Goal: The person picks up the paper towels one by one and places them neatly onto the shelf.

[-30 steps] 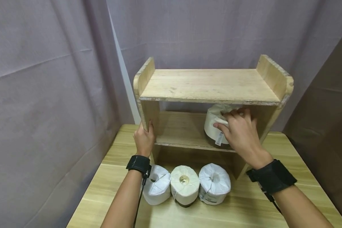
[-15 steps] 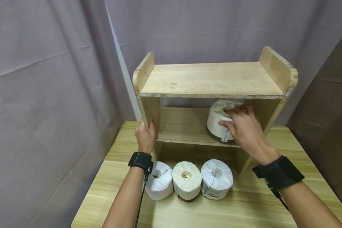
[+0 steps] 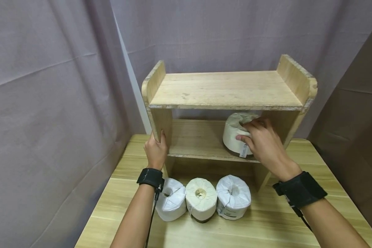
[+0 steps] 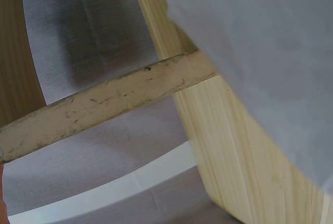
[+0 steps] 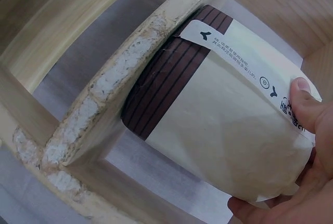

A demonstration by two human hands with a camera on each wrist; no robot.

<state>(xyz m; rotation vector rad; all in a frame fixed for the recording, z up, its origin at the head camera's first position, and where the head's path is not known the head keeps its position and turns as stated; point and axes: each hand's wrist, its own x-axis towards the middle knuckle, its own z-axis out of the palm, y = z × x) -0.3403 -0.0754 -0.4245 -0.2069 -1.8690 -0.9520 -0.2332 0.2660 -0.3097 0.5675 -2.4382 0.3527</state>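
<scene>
A wrapped toilet paper roll [image 3: 234, 136], cream with a dark brown striped base, stands on the right part of the middle shelf of a small wooden shelf unit [image 3: 226, 90]. My right hand [image 3: 263, 144] grips its top edge, thumb on the front and fingers at the core hole. In the right wrist view the roll's label [image 5: 234, 63] shows, and its base meets the shelf board [image 5: 112, 73]. With my left hand [image 3: 156, 150] I hold the front edge of the unit's left side panel; in the left wrist view that panel edge [image 4: 114, 94] crosses the frame.
Three more wrapped rolls stand in a row on the wooden table before the unit: a white roll [image 3: 172, 203] partly behind my left wrist, a cream roll [image 3: 201, 203] and another white roll [image 3: 233, 199]. Grey curtains [image 3: 223, 34] hang behind and beside the table [image 3: 111, 206].
The right hand stays at the roll on the middle shelf; the roll now sits slightly straighter. The left hand keeps its hold on the side panel. The head view shifted a little.
</scene>
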